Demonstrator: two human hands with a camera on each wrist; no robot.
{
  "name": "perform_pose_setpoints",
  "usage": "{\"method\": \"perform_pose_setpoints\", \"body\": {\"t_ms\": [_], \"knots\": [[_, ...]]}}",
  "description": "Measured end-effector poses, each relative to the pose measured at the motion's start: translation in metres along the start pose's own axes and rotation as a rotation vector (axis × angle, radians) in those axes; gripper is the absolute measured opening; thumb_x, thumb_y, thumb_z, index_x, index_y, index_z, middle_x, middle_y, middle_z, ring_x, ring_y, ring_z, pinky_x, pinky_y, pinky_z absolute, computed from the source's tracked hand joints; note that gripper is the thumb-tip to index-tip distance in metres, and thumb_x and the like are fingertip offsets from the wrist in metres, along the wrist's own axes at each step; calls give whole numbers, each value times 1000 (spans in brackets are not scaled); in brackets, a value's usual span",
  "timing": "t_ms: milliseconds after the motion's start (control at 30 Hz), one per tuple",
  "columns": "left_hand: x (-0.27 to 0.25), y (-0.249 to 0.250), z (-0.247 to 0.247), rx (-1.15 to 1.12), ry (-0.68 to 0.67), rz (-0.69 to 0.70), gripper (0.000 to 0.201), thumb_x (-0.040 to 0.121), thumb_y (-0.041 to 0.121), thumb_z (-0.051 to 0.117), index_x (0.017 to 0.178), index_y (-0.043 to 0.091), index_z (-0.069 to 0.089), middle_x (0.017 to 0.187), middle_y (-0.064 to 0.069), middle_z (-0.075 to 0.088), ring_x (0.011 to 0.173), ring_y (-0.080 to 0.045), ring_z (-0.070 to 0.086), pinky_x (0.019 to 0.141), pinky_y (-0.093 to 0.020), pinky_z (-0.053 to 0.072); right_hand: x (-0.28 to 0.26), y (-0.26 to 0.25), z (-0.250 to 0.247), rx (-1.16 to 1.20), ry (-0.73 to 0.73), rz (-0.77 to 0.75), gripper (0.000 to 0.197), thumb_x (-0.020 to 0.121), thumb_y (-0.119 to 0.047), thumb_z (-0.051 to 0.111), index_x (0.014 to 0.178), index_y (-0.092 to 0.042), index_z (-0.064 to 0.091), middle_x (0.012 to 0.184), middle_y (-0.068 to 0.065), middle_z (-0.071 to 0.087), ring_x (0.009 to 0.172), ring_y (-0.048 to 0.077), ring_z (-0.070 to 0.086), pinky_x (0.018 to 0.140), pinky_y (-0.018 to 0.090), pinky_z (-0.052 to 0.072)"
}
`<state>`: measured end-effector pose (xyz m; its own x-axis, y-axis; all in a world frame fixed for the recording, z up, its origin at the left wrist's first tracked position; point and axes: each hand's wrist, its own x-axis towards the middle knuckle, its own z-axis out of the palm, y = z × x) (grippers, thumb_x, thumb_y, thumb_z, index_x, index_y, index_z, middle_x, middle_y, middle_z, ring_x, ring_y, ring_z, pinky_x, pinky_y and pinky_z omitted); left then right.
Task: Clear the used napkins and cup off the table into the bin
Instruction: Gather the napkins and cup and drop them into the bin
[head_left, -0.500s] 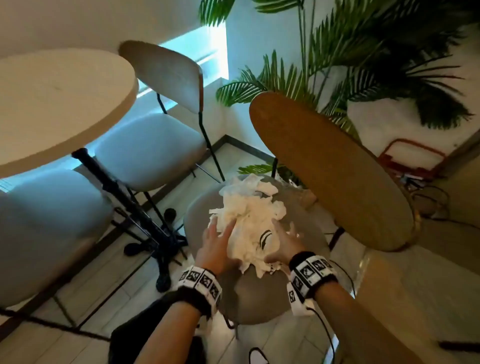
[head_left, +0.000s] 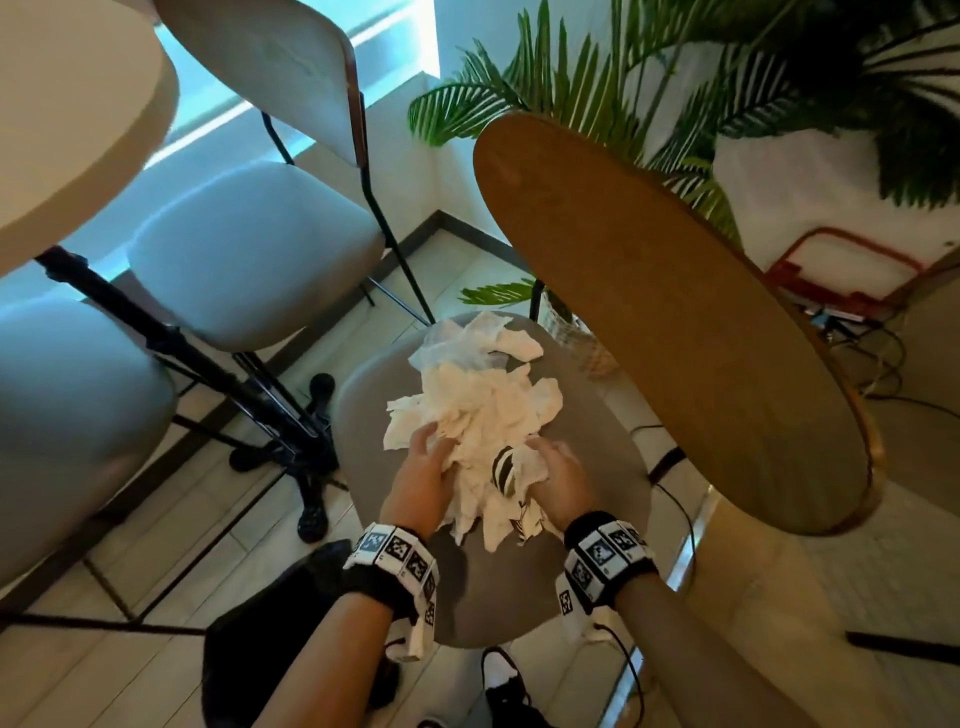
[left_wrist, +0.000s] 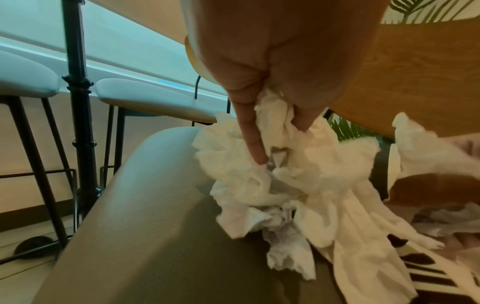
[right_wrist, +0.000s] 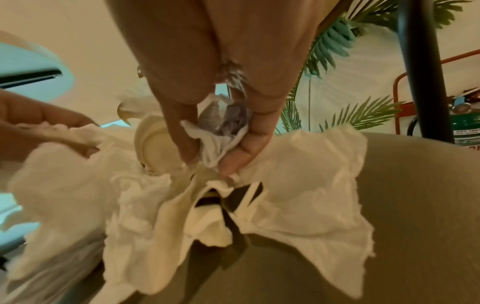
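A heap of crumpled white napkins lies on a grey chair seat. Half buried in it is a black-and-white striped cup, whose pale lid shows in the right wrist view. My left hand grips the heap's near left side, its fingers curled into the napkins. My right hand pinches a bunched napkin at the near right, beside the cup. In the left wrist view my left hand digs in from above, and the cup's stripes show at the lower right.
The chair's brown wooden back leans over the seat on the right. A round pale table on a black pedestal and two grey chairs stand to the left. A palm plant and floor cables lie behind.
Both hands have curled tighter into the napkin heap; the left fingers, straighter before, now dig in. The heap has stayed on the seat.
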<state>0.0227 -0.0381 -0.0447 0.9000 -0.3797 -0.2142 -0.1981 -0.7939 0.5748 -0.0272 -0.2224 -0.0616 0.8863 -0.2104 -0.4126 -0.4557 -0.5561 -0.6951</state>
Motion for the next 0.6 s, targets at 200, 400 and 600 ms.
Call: {"method": "perform_pose_setpoints", "body": {"t_ms": [200, 400, 600], "knots": [[-2, 3, -1, -75, 80, 66, 27, 89, 16, 54, 115, 10, 57, 138, -11, 43, 111, -28, 56, 100, -43, 46, -3, -3, 5, 22, -55, -104, 65, 67, 13, 42, 119, -23, 59, 133, 10, 44, 122, 25, 45, 102, 27, 37], [-2, -2, -11, -135, 181, 48, 25, 87, 11, 56, 112, 6, 60, 131, -13, 49, 112, -25, 53, 96, -26, 37, -2, -10, -5, 119, 96, -103, 55, 74, 22, 40, 120, -3, 58, 127, 14, 55, 108, 19, 53, 102, 34, 43], [-11, 3, -27, -151, 245, 123, 22, 86, 10, 57, 107, 6, 62, 121, -11, 55, 103, -17, 55, 94, -30, 46, -2, -22, -21, 154, 118, -102, 53, 78, 17, 45, 124, -5, 54, 132, 11, 54, 120, 26, 52, 104, 32, 41]]}}
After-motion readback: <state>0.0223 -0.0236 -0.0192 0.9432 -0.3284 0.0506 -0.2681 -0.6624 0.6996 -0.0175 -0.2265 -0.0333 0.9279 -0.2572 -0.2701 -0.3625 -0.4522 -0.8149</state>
